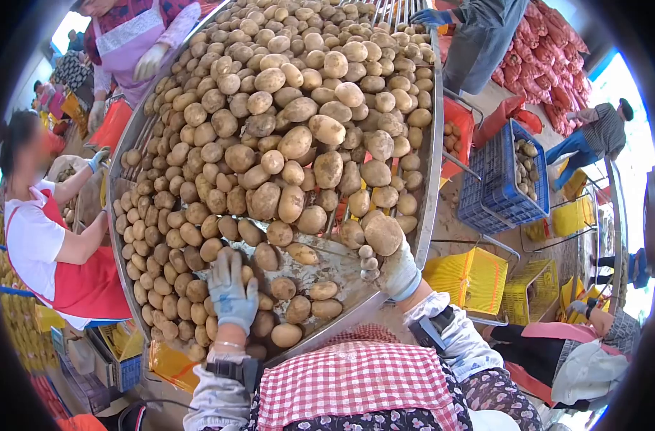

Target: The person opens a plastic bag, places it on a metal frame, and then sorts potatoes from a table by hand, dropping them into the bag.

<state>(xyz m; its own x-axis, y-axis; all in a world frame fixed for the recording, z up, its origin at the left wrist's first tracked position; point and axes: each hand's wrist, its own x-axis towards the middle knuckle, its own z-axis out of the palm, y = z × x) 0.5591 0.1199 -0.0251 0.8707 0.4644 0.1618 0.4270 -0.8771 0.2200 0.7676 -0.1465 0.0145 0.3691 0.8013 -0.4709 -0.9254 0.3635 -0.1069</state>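
Potatoes cover a metal-rimmed sorting table (437,144) in front of me. My left hand (234,291), in a pale blue and white glove, lies over the potatoes at the near left part, fingers stretched out and slightly spread. At the near right corner my right hand (399,273), gloved alike, is closed round a large round potato (383,235), its dirty fingertips showing at the left below it. Between my hands several loose potatoes (297,309) lie on the wet, muddy metal surface (342,262).
People stand round the table: one in a red apron (90,269) at left, one in a pink apron (130,54) behind, a blue-gloved hand (431,17) at far right. To the right are a blue crate (496,187) of potatoes, a yellow basket (467,281) and stacked red sacks (543,65).
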